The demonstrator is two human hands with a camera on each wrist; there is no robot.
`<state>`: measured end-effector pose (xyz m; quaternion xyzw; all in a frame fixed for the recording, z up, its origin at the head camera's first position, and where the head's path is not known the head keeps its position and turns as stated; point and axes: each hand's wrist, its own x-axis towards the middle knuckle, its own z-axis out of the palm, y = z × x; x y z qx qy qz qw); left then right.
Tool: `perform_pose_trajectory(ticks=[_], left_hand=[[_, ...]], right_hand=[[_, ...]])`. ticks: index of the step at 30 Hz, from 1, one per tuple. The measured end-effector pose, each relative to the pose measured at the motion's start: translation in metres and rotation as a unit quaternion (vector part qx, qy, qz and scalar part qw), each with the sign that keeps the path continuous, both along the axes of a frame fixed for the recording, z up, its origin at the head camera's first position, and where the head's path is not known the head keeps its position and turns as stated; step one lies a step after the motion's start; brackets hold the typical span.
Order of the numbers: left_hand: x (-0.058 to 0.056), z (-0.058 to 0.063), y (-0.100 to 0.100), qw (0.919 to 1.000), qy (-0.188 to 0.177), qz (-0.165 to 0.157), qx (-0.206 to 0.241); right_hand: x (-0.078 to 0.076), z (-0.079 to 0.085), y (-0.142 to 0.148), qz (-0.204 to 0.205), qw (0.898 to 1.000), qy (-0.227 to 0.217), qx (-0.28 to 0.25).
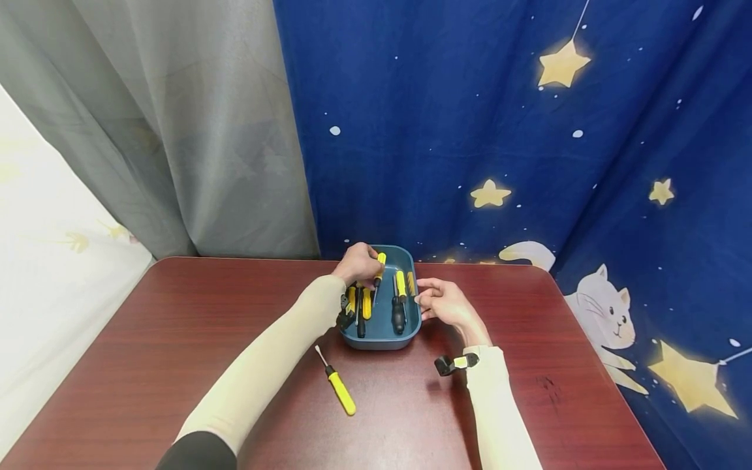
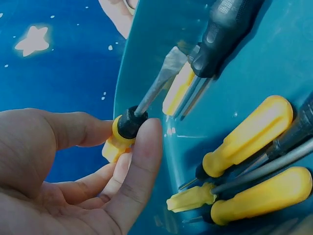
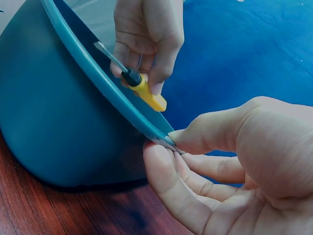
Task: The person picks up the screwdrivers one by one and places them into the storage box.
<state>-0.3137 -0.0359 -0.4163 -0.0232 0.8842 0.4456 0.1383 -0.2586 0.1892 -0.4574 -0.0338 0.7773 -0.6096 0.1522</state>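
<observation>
My left hand (image 1: 360, 263) pinches a flat-blade screwdriver (image 2: 131, 125) by its yellow handle near the black collar, above the far part of a blue plastic bin (image 1: 382, 345). Its blade points down into the bin. On the bin's right side, my right hand (image 3: 215, 166) pinches the rim between thumb and fingers. Inside, a black-handled screwdriver (image 2: 222, 44) lies by a yellow-handled one (image 1: 401, 284) on the right. Several more screwdrivers (image 2: 254, 132), yellow and black, lie along the left side, partly hidden in the head view by my left wrist.
Another yellow-handled screwdriver (image 1: 341, 391) lies on the reddish-brown table (image 1: 194, 326), in front of the bin. Behind the table's far edge hang a grey curtain (image 1: 223, 163) and a blue curtain (image 1: 423, 130) with stars. A camera is strapped on each wrist.
</observation>
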Motion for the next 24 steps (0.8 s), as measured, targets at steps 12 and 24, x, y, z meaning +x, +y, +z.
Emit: perform_pose_trajectory(ticks=[12, 24], left_hand=[[-0.004, -0.004, 0.015, 0.9992, -0.037, 0.000, -0.017], [-0.016, -0.015, 0.026, 0.9967, -0.058, 0.001, -0.057]], right_hand=[[-0.001, 0.000, 0.001, 0.000, 1.000, 0.000, 0.001], [0.000, 0.000, 0.000, 0.002, 1.000, 0.001, 0.000]])
